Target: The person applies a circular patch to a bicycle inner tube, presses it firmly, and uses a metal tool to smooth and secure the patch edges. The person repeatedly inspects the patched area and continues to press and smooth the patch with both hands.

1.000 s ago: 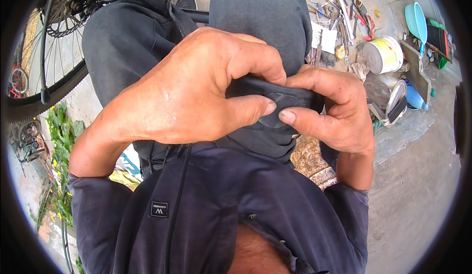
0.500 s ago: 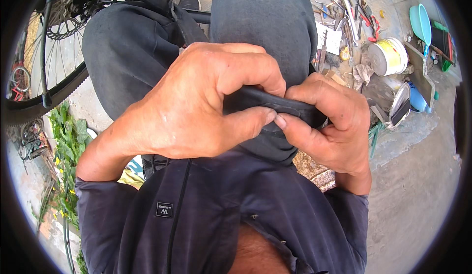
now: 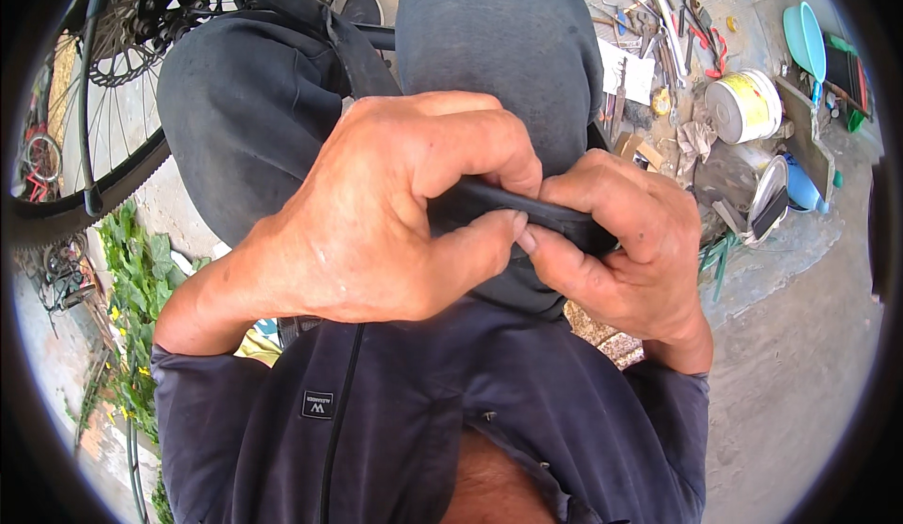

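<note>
A soft black bicycle inner tube (image 3: 470, 202) is pinched between my two hands over my lap, with a strip of it running up toward the upper left. My left hand (image 3: 381, 209) is closed on it, thumb below and curled forefinger above. Right beside it, my right hand (image 3: 635, 242) grips the same stretch of tube, and the two thumb tips nearly touch. Fingers and the folded rubber hide much of the pinched part; its far end passes under my right palm.
At upper left stands a bicycle wheel (image 3: 89, 206) with a disc rotor. Hand tools (image 3: 673, 39) lie scattered at upper right, near a white bucket (image 3: 743, 107), a turquoise basin (image 3: 804, 39) and a blue bottle (image 3: 802, 185). Leafy plants (image 3: 136, 261) grow at left.
Both hands keep their pinch on the inner tube. They sit slightly lower in view, my right hand a little further left; the view has shifted slightly.
</note>
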Tool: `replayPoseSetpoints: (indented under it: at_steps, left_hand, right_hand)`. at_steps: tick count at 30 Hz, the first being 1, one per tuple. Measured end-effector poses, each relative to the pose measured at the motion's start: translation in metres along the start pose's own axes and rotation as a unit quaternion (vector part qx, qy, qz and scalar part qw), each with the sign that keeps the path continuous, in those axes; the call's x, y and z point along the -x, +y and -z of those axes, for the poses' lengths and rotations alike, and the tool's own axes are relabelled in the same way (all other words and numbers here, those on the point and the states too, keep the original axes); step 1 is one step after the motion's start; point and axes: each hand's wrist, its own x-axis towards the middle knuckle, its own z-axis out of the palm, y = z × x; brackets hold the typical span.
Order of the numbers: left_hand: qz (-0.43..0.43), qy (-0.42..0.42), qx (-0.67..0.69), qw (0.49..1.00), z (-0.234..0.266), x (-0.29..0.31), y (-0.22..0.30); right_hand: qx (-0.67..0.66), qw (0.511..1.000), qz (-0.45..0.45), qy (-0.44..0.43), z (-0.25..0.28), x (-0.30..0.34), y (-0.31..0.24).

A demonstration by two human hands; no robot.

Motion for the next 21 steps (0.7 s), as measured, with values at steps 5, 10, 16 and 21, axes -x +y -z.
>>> replayPoseSetpoints:
  at_steps: [5, 10, 16, 21]
  left_hand:
    - [0.021, 0.003, 0.031, 0.999, 0.000, 0.000, 0.002]
    - [0.021, 0.015, 0.026, 0.999, 0.000, 0.000, 0.001]
    - [0.060, 0.072, 0.036, 0.995, -0.008, 0.001, 0.004]
    - [0.164, 0.096, 0.084, 0.978, -0.011, -0.003, 0.013]
  right_hand:
    - [-0.104, 0.995, -0.005, -0.010, 0.000, 0.001, 0.006]
    - [-0.088, 0.996, -0.011, 0.000, 0.000, -0.002, 0.003]
    - [0.038, 0.995, 0.063, 0.060, -0.006, -0.005, 0.002]
    - [0.158, 0.969, 0.119, 0.152, -0.019, -0.002, 0.005]
